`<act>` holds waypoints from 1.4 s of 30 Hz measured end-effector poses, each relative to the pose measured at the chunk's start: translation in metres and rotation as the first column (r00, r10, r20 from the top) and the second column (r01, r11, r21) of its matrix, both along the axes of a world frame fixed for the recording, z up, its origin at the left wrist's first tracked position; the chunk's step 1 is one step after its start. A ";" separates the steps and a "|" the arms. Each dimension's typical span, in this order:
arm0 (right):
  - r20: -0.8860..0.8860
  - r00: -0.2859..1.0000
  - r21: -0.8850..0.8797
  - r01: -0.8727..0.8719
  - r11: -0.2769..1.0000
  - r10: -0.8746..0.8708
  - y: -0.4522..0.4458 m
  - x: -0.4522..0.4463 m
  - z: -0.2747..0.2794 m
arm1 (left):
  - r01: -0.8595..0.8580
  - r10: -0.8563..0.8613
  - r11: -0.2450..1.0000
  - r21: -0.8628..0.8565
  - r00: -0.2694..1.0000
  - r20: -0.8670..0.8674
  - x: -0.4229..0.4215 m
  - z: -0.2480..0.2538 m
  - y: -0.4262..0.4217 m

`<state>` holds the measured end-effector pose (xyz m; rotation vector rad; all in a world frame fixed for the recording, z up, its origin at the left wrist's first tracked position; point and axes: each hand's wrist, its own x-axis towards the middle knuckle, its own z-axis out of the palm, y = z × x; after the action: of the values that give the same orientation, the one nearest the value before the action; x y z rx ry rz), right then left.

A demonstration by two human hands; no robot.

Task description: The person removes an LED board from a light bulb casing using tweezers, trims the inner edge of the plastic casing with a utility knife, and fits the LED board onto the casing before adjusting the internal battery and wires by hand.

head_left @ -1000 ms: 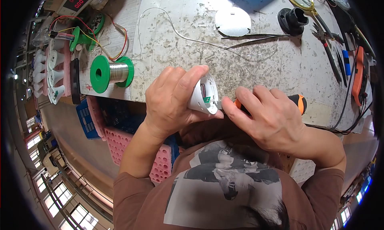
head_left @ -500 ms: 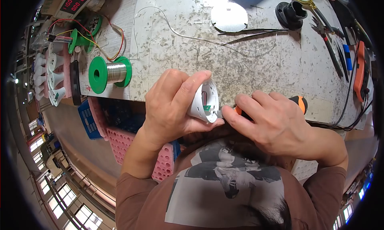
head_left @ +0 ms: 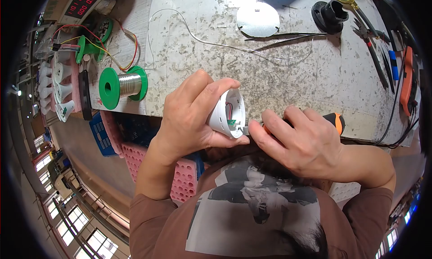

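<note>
My left hand is closed around a white cone-shaped plastic housing, its open end turned to the right. Inside the housing are red and dark wires and a small green circuit board. My right hand is wrapped round a screwdriver with a black-and-orange handle. Its grey tip end is at the lower rim of the housing, close to the board; whether it touches a screw cannot be seen. My fingers cover most of the handle.
On the worn white table stands a green solder spool. Farther back are a round white disc, black tweezers, a black fitting and cutters. An orange multimeter lies right; white housings stand left.
The housing and my left hand have shifted slightly left. My right hand has rolled a little, and less orange shows by its fingers. Both hands keep their hold.
</note>
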<state>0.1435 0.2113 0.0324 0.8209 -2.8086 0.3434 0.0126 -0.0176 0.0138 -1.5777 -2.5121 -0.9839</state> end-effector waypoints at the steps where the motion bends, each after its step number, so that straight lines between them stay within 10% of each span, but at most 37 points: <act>1: -0.034 0.999 0.031 0.030 0.999 -0.029 0.000 0.001 -0.001 | -0.001 0.001 1.000 0.001 1.000 -0.001 -0.001 0.000 0.000; 21: 0.229 0.973 -0.124 -0.001 0.992 0.030 0.005 -0.001 0.011 | 0.013 -0.013 1.000 -0.021 1.000 -0.015 0.003 -0.001 -0.004; 42: -0.047 0.998 0.047 0.049 0.998 -0.047 -0.005 0.006 -0.003 | 0.016 -0.015 0.998 -0.053 1.000 0.019 -0.002 0.002 -0.002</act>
<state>0.1498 0.2063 0.0298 0.7594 -2.7981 0.2471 0.0109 -0.0199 0.0156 -1.6116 -2.5635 -0.9460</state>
